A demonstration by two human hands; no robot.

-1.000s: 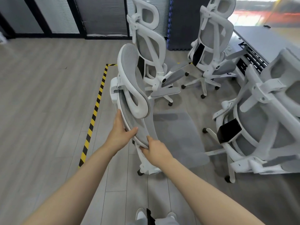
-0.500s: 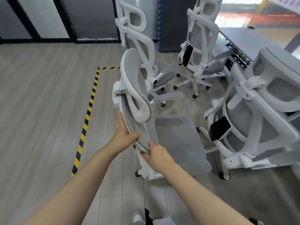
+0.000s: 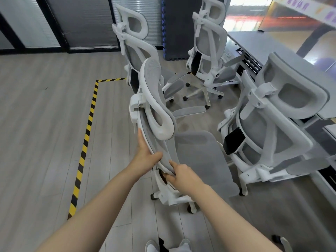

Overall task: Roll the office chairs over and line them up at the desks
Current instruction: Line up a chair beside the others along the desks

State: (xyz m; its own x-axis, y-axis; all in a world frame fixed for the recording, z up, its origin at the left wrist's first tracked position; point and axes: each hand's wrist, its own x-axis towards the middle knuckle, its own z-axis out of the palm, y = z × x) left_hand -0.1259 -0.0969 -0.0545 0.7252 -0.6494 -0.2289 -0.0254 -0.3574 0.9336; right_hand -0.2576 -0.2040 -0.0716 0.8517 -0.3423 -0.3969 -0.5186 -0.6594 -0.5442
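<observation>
Head view: both hands (image 3: pixel 148 157) on chair backrest (image 3: pixel 160 142).

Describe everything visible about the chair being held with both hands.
The held chair has a white plastic frame, grey mesh backrest, grey headrest and grey seat. It stands upright on the wood-look floor, its casters beside the yellow-black tape. The left hand and right hand grip its backrest edge.

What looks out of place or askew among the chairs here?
The held chair faces sideways, not toward the desk, with both hands gripping its backrest edge. The chair behind it also sits away from the desk. Nothing looks damaged or spilled.
</observation>
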